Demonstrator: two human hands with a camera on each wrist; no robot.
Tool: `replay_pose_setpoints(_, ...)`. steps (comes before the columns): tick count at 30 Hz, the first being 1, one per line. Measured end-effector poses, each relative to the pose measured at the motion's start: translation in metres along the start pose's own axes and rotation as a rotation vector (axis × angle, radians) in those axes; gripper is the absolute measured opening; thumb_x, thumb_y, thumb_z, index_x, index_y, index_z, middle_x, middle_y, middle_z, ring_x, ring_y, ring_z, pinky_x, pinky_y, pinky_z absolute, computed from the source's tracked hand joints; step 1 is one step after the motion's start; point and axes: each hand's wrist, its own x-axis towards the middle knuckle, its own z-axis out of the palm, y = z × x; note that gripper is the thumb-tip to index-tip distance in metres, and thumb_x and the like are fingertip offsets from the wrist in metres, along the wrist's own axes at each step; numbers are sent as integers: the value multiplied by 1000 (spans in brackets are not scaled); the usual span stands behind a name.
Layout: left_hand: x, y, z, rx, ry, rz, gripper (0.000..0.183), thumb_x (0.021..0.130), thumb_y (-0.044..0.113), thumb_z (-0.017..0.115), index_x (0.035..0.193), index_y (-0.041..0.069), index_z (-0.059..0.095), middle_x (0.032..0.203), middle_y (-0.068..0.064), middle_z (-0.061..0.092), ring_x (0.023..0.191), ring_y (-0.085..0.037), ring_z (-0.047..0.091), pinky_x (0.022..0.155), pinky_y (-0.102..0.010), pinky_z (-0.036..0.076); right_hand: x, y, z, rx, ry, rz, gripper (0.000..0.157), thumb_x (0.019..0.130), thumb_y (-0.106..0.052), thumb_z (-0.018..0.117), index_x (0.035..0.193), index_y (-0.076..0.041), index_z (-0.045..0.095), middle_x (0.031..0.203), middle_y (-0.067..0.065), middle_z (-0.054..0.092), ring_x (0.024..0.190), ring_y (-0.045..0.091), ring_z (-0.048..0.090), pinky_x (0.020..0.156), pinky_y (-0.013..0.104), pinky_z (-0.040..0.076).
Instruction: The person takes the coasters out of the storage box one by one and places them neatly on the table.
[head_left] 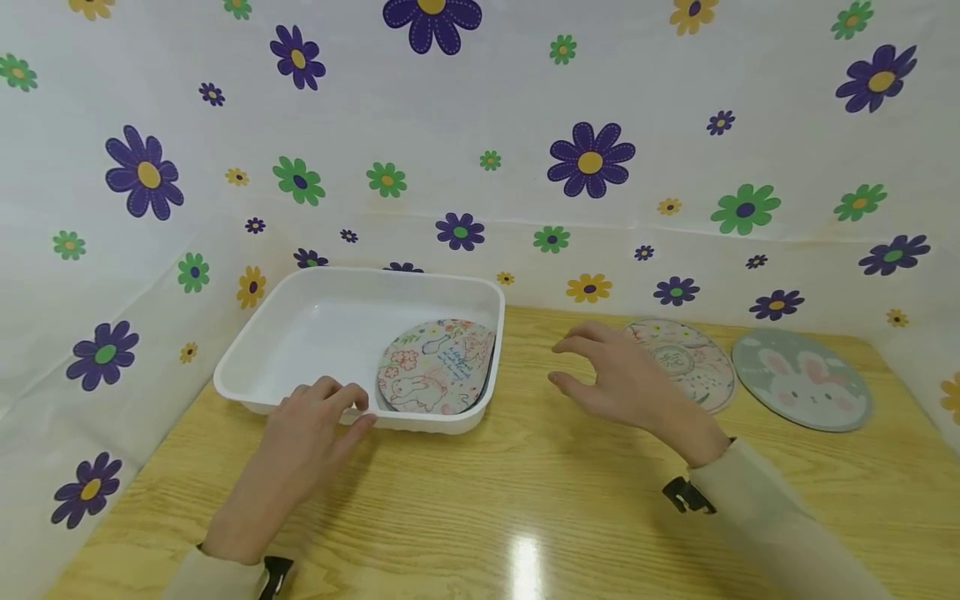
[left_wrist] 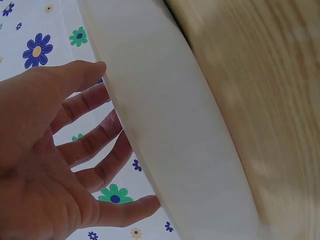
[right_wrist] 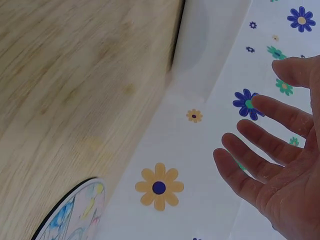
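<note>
A white plastic tray stands on the left of the table. My left hand holds its near rim, fingers curled over the edge and thumb in front. The left wrist view shows the thumb and fingertips right at the rim. Inside the tray's right end lies a round mat printed with a rabbit and flowers. My right hand is raised over the table right of the tray, fingers apart and loosely bent, nothing in it. It partly covers a pink flowered round mat.
A grey-green round mat with a rabbit face lies at the far right, beside the pink one. A white cloth with flower print hangs behind the wooden table and along its left side.
</note>
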Motion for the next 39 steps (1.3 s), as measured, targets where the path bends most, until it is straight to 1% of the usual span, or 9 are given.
replay_pose_setpoints(6,3,0,-5,-11,-54,2,12,92,24,77,97,16,70,95,-9,68,80,-29,61,62,-39,49,16,-9,7,11,14,-45,35,94,-35,72,119,-11,73,126,10,69,117,30,66,96,48,56)
replay_pose_setpoints(11,4,-2,-6,-17,-61,8,12,91,23,78,95,16,69,94,-9,68,77,-29,61,59,-39,48,31,-17,14,17,5,-75,34,94,-34,71,119,-11,73,125,10,69,118,29,66,97,47,56)
replay_pose_setpoints(17,5,-2,-7,-18,-67,6,12,92,24,78,95,16,69,95,-10,69,79,-30,62,60,-41,50,47,-23,21,32,8,-123,33,94,-31,71,118,-9,74,121,9,70,112,26,67,93,42,57)
replay_pose_setpoints(22,5,0,-6,-25,-76,-7,12,92,24,77,95,16,70,96,-10,69,79,-29,61,61,-40,49,60,-27,29,56,2,-172,30,93,-27,72,115,-8,75,119,10,70,109,25,67,94,40,57)
replay_pose_setpoints(27,6,2,-3,-29,-69,-8,12,92,24,77,95,16,70,95,-10,68,78,-28,60,61,-39,48,71,-27,37,50,-18,-178,30,94,-27,70,116,-6,74,120,12,69,108,26,66,94,39,57)
replay_pose_setpoints(32,7,5,-1,-28,-55,-8,12,92,24,78,95,16,69,94,-9,68,78,-27,59,61,-38,47,81,-27,44,36,-45,-166,33,96,-28,67,119,-6,73,123,13,68,110,26,65,95,40,56)
replay_pose_setpoints(36,7,4,-1,-32,-58,-15,11,92,23,77,95,16,69,95,-10,68,79,-28,59,63,-39,48,92,-31,50,34,-79,-159,33,96,-28,67,121,-8,73,125,11,67,107,24,65,93,37,57)
replay_pose_setpoints(39,5,2,-2,-24,-64,-23,12,92,24,77,95,16,69,96,-10,69,80,-29,59,64,-41,49,102,-35,57,38,-120,-175,34,97,-28,65,124,-8,72,128,12,65,108,23,65,93,36,57)
